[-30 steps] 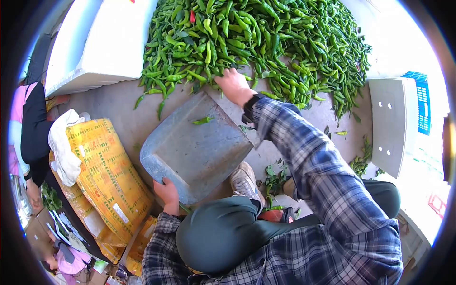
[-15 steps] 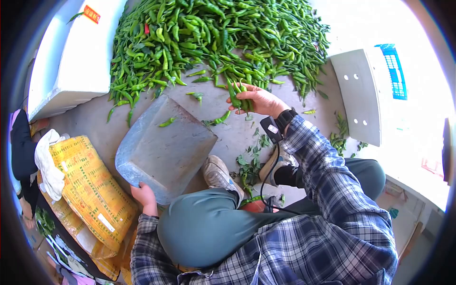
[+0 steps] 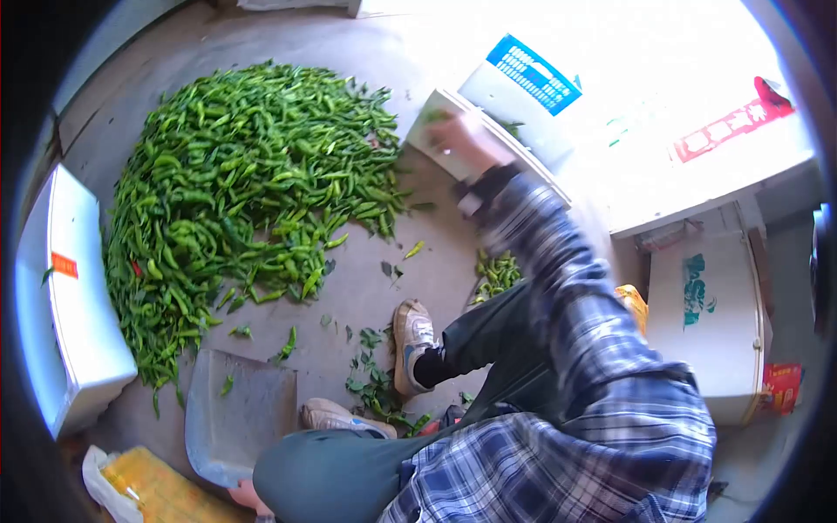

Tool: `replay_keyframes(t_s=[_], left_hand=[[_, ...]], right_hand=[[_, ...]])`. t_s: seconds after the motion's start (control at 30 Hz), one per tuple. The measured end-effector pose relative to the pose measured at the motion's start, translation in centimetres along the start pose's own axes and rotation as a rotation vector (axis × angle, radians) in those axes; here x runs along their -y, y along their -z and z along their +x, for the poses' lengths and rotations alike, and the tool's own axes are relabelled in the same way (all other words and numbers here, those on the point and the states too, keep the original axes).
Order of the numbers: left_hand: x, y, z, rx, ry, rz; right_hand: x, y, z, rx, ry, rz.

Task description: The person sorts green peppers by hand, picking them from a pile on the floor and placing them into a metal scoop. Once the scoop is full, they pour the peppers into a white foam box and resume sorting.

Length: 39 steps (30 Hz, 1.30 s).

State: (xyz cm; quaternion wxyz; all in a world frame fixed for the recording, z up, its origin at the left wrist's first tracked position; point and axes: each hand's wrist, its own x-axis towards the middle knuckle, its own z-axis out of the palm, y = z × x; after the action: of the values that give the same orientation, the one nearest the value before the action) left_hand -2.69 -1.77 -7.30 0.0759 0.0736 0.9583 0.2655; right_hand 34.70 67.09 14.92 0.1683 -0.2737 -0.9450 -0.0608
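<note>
A metal scoop (image 3: 248,410) lies on the floor at the lower left, with one green pepper in it. My left hand (image 3: 248,495) is closed on its near edge, partly hidden by my knee. My right hand (image 3: 458,144), blurred by motion, is raised over the near wall of a white foam box (image 3: 514,144). A green blur shows by its fingers; what they hold cannot be made out. A large heap of green peppers (image 3: 253,174) covers the floor at the upper left.
Another foam box (image 3: 83,296) stands at the left, beside yellow packaging (image 3: 161,488). A blue crate (image 3: 534,74) lies at the upper right. Loose leaves (image 3: 370,375) and more peppers (image 3: 497,275) are near my shoes (image 3: 414,344). A white box (image 3: 706,305) stands at the right.
The view has turned to the right. My right hand has moved from the heap's near edge, where it held green peppers, to the foam box. My left hand is still at the scoop.
</note>
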Motion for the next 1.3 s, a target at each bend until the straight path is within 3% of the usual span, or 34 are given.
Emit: replay_keyframes(t_s=[0.03, 0.13, 0.17, 0.2, 0.27, 0.3, 0.33, 0.37, 0.4, 0.43, 0.47, 0.5, 0.53, 0.6, 0.73, 0.8, 1.03, 1.17, 1.3], left_hand=[[0.8, 2.2, -1.1, 0.004, 0.009, 0.032], [0.0, 1.4, -1.7, -0.055, 0.282, -0.101], [-1.4, 2.3, -1.7, -0.018, 0.214, 0.006], [-0.4, 1.7, -1.3, -0.027, 0.181, -0.062], [1.4, 1.0, -0.7, -0.048, 0.136, 0.051], [0.8, 1.4, -0.4, -0.024, 0.186, 0.105], [0.0, 1.6, -0.6, 0.006, 0.229, 0.155], [-0.1, 1.8, -0.6, 0.001, 0.243, 0.171], [-0.2, 1.6, -0.6, -0.015, 0.246, 0.085], [-0.4, 1.5, -0.9, -0.028, 0.246, -0.005], [-0.8, 1.6, -1.3, -0.026, 0.254, -0.001], [-1.5, 1.9, -1.5, -0.017, 0.26, -0.03], [-1.9, 2.1, -1.5, -0.011, 0.267, -0.057], [-1.3, 1.8, -1.6, -0.049, 0.238, -0.067], [-1.3, 1.6, -1.7, -0.081, 0.211, -0.075], [-1.7, 1.7, -1.6, -0.082, 0.22, -0.078], [-1.3, 1.7, -1.7, -0.06, 0.197, -0.108], [-1.1, 1.7, -1.9, -0.053, 0.234, -0.091], [-1.7, 1.8, -1.8, -0.054, 0.237, -0.123]], right_hand=[[-4.8, 3.2, -0.6, -0.023, -0.166, -0.101], [-15.2, 7.5, 0.4, -0.019, -0.548, -0.292], [-16.0, 7.7, 1.3, 0.003, -0.624, -0.337], [-11.1, 8.1, 3.3, 0.051, -0.776, -0.551], [-9.4, 3.6, 4.3, 0.026, -0.414, -0.346], [-7.7, -1.1, 4.5, 0.062, -0.311, -0.061], [-3.2, -5.4, 4.8, 0.153, -0.169, 0.016], [3.2, -9.8, 3.2, 0.143, -0.234, 0.304], [14.9, -7.2, 3.5, 0.342, -0.277, 0.145], [19.9, -9.6, 2.1, 0.427, -0.103, 0.294], [25.1, -11.6, 0.9, 0.558, -0.105, 0.341], [29.1, -13.5, -0.4, 0.65, 0.061, 0.382], [32.9, -16.8, -1.3, 0.86, 0.319, 0.101], [37.8, -19.1, -3.9, 0.794, 0.171, 0.4], [41.5, -20.1, -4.3, 0.845, 0.241, 0.221], [42.0, -19.4, -2.7, 0.876, 0.108, 0.355], [44.2, -27.3, 2.5, 0.491, -0.012, 0.533], [43.6, -27.1, 3.6, 0.577, -0.114, 0.625], [41.0, -25.0, 3.7, 0.703, -0.056, 0.736]])
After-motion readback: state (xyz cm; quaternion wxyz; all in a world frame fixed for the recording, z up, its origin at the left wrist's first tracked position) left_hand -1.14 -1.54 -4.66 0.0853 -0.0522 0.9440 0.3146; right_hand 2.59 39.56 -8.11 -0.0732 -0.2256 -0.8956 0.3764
